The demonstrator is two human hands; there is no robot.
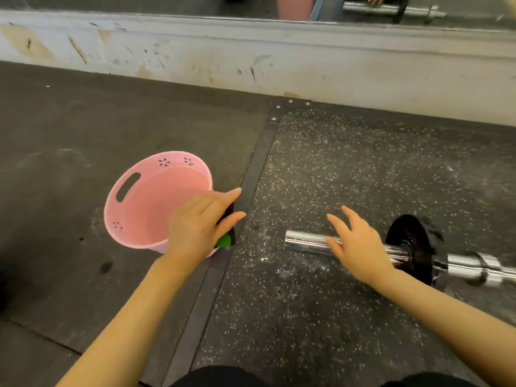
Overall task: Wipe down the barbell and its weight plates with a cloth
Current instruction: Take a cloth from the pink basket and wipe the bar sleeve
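Mid-frame: my left hand (199, 222) grips a green-black object (225, 239) beside the pink basket (134, 196). Right hand (356, 247) rests open-fingered on the barbell (304, 241) sleeve.

We see a dark gym floor (55, 129) running up to a scuffed white wall base. On its right part lies a speckled black rubber mat (349, 169), edged on the left by a dark border strip (257, 163) with bolts at the rounded corner. A pink bucket (134, 208) stands on the plain floor just left of that strip. On the mat rests the barbell (304, 241), its chrome sleeve end pointing left, with a black weight plate (410, 241) on it touching the mat. White dust is scattered over the mat near the sleeve.
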